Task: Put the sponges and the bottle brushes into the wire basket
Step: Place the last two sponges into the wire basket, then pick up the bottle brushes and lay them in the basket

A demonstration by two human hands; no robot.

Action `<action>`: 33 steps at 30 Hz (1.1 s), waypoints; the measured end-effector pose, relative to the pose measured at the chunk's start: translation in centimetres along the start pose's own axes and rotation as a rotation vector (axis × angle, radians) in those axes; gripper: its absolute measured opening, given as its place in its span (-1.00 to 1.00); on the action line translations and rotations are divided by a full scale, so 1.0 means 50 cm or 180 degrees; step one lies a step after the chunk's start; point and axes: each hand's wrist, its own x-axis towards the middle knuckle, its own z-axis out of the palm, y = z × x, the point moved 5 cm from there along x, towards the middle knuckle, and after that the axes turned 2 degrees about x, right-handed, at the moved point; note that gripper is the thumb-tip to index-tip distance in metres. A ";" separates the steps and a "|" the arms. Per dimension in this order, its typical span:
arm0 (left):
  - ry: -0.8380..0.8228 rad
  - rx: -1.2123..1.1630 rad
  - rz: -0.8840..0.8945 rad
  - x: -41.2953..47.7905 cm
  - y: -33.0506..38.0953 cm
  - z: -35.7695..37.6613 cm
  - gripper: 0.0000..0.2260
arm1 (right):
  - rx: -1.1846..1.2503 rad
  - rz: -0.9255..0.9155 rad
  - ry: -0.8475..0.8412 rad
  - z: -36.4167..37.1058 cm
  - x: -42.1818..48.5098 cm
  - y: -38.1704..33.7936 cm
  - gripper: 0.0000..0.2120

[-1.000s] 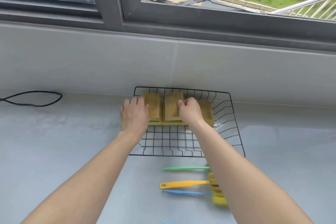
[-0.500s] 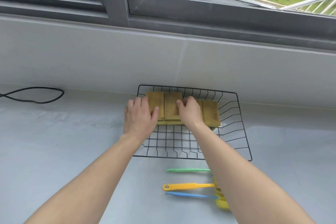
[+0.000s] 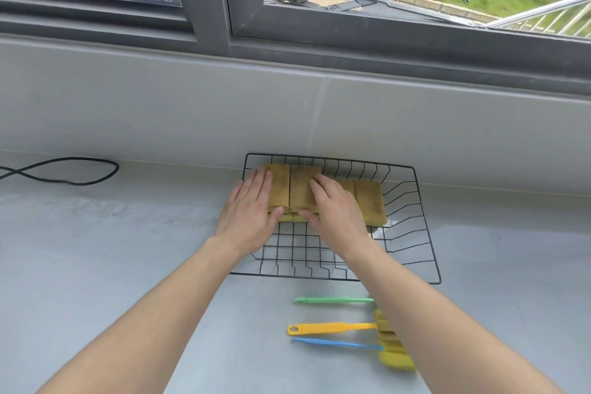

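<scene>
Since the earlier frame my left hand (image 3: 249,211) has flattened and slid toward 6 o'clock, its thumb now at the near edge of the sponges (image 3: 303,192); the right hand (image 3: 335,211) has likewise spread flat. Grey countertop (image 3: 96,265) fills the lower field, with the grey window frame (image 3: 208,9) and pale sill wall (image 3: 160,105) at 12 o'clock. Black wire basket (image 3: 428,249) sits against that wall at centre. Both forearms enter from 6 o'clock and reach into the basket's far half. Sponges, tan on top, lie side by side in the basket's 12 o'clock half, with yellow edges showing beneath them. Left hand: fingers together and extended, palm down on the leftmost sponge, gripping nothing. Right hand: fingers extended, palm down across the middle sponges, gripping nothing. Outside the basket at its 6 o'clock lie three bottle brushes on the counter, handles pointing to 9 o'clock: green brush (image 3: 332,300), yellow brush (image 3: 326,327), blue brush (image 3: 335,344); their yellow foam heads are partly hidden by my right forearm. Black cable (image 3: 80,182) loops at 9 o'clock
</scene>
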 end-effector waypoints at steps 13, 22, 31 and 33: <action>-0.0198 -0.0073 -0.0138 -0.010 0.010 -0.016 -0.33 | -0.0113 0.0208 -0.0009 -0.018 -0.015 -0.023 -0.32; -0.0009 -0.0633 0.0048 -0.176 0.091 -0.088 -0.37 | 0.0440 0.0265 0.0321 -0.125 -0.212 0.016 -0.43; -0.0420 -0.0896 0.0621 -0.405 0.267 -0.028 -0.41 | 0.0343 0.0581 0.0238 -0.169 -0.503 0.109 -0.57; -0.0529 -0.0950 0.0668 -0.429 0.300 -0.006 -0.43 | 0.0311 0.0671 0.0118 -0.168 -0.546 0.129 -0.58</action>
